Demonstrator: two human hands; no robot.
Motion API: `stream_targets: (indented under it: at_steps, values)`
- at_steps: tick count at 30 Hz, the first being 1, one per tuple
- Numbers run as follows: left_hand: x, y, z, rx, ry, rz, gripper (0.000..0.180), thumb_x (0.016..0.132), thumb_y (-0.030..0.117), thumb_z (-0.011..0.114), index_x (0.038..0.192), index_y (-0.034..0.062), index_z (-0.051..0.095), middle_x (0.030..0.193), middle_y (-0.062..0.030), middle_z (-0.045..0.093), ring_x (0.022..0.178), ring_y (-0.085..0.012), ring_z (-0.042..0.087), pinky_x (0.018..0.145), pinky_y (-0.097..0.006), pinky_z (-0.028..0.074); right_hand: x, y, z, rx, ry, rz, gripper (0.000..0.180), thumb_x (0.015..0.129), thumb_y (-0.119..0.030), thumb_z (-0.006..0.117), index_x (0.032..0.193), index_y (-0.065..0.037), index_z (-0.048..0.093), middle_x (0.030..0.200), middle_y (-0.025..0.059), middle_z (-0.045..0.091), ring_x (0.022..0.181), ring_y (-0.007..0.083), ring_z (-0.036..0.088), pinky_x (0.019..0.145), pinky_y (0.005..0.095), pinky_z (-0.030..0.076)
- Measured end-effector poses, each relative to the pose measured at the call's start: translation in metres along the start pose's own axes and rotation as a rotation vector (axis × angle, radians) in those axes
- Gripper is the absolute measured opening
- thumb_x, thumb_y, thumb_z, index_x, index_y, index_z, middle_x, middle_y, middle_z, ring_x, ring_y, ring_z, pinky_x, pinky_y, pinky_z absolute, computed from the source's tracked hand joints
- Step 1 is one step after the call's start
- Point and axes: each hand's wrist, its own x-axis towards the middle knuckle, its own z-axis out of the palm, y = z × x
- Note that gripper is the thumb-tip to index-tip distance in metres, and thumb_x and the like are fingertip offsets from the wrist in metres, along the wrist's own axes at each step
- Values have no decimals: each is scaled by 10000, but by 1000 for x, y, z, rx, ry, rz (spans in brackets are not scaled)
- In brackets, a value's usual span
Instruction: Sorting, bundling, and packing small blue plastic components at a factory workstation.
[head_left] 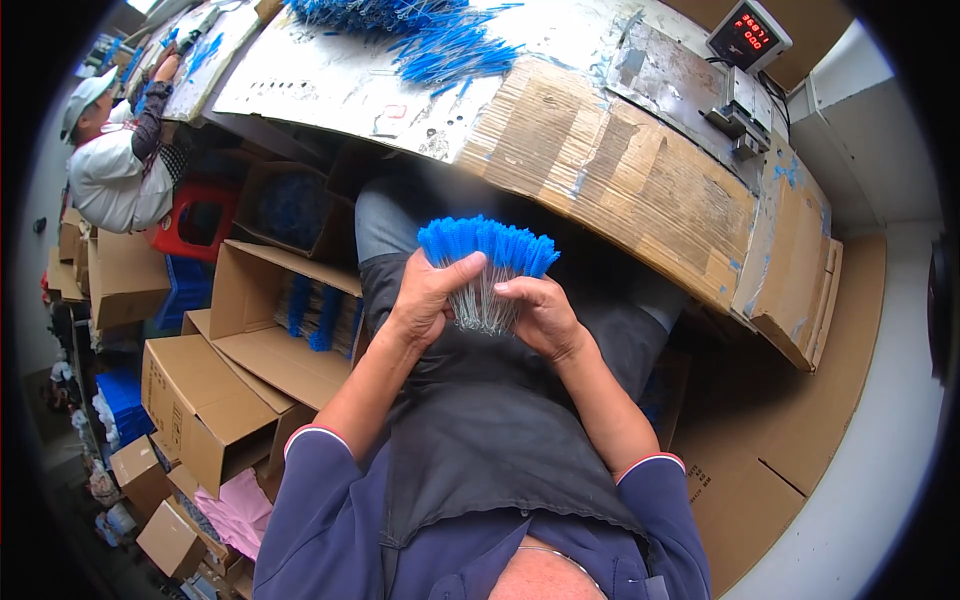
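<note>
A fanned bundle of small twisted-wire brushes (487,250) is held over my lap, blue bristle heads up and bare wire stems pointing down toward my body. My left hand (432,293) closes round the left side of the bundle, its thumb lying across the stems just under the bristles. On the right side, my right hand (541,315) grips the stems, thumb pressed across them. The fingers behind the bundle are mostly hidden. Ahead, a loose pile of similar blue brushes (455,50) lies on the white worktable (340,100).
Brown cardboard (610,160) covers the table's near edge. A metal fixture (738,115) and a red digital display (750,37) stand at far right. An open carton (270,345) with blue brushes is at my left, near a red stool (200,220). A person (120,170) works at far left.
</note>
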Motion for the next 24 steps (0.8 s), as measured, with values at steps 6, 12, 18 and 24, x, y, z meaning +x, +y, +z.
stream_targets:
  at_steps: [6,12,18,24]
  values:
    - [-2,1,-4,153,-137,-12,303,891,64,775,1168,45,653,1081,-42,697,1002,-156,678,927,-342,550,-2,-4,-1,-98,-74,14,426,895,-3,621,1320,-18,590,1226,78,664,1139,231,654,1006,388,527]
    - [-2,1,0,75,-64,-6,311,869,54,783,1155,44,662,1057,-49,705,975,-159,686,905,-324,554,-3,-5,10,-256,35,-15,438,927,-48,604,1362,-11,566,1255,121,658,1149,267,657,1041,444,511]
    - [-2,3,-5,9,-26,-57,291,888,38,758,1163,53,664,1082,-41,707,1010,-156,681,937,-316,540,-1,-2,6,34,-46,2,347,980,-77,599,1319,-3,597,1253,89,672,1177,236,654,1046,405,514]
    - [-2,-6,12,136,42,143,297,899,-13,739,1180,51,668,1134,-39,706,1054,-144,665,981,-322,517,5,9,6,14,179,-190,297,968,-31,622,1260,18,641,1211,101,698,1127,213,668,1013,376,526]
